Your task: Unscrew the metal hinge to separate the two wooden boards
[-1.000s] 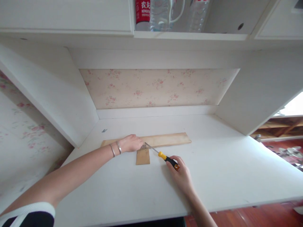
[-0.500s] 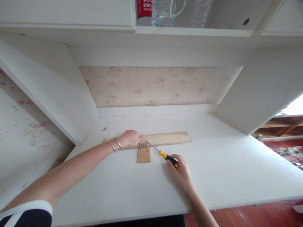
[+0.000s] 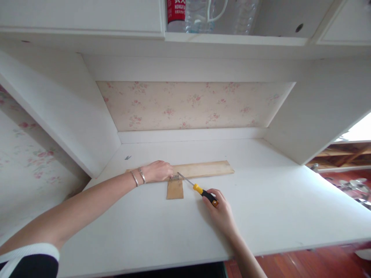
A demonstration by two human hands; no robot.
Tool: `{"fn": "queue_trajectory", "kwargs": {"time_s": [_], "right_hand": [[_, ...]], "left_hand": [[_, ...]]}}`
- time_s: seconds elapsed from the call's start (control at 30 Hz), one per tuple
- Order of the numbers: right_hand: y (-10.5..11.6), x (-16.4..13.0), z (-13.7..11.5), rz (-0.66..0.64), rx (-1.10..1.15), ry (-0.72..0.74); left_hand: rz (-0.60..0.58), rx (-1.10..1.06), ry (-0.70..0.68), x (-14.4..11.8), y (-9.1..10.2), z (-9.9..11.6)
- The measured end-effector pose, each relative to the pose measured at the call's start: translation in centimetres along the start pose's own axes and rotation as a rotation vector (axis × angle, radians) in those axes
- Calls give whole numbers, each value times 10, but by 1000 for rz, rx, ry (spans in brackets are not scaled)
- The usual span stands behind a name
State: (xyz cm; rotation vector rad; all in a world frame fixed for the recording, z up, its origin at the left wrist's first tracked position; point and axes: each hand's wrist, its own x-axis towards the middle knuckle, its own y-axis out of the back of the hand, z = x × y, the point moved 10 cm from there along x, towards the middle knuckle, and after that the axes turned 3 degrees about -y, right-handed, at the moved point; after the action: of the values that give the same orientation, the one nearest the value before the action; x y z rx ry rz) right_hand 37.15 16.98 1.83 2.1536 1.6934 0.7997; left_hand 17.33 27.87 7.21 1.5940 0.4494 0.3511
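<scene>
My right hand (image 3: 222, 212) is closed round the black-and-yellow handle of a screwdriver (image 3: 198, 188). Its thin metal shaft slants up to the left, and the tip is by a small metal hinge (image 3: 174, 178). A long, pale wooden board (image 3: 207, 169) lies flat on the white desk, with a short wooden piece (image 3: 175, 190) set below it at the hinge. Over the board's left part rests my left hand (image 3: 158, 170), fingers curled together just beside the hinge. What those fingertips grip, if anything, is hidden. Two bracelets circle that wrist.
The white desktop (image 3: 139, 231) is boxed in by side panels and a floral-papered back. Overhead, a cabinet shelf (image 3: 237, 39) holds a red-labelled bottle (image 3: 176, 11) and clear plastic containers. A small dark mark (image 3: 128, 157) shows left of the board.
My left hand's extended finger has drawn in, and the fingers are now curled closer together by the hinge. My right hand and the screwdriver have hardly moved.
</scene>
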Motion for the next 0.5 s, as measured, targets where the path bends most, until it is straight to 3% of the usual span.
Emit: {"fn": "queue_trajectory", "kwargs": {"time_s": [0.2, 0.37, 0.5], "right_hand": [[-2, -4, -13, -4, -67, 67], [-3, -8, -22, -24, -103, 110], [-5, -8, -21, -46, -110, 107]], "left_hand": [[-94, 43, 185, 1, -18, -12], [-192, -114, 486, 2, -33, -38], [-232, -170, 581, 7, -37, -54]]}}
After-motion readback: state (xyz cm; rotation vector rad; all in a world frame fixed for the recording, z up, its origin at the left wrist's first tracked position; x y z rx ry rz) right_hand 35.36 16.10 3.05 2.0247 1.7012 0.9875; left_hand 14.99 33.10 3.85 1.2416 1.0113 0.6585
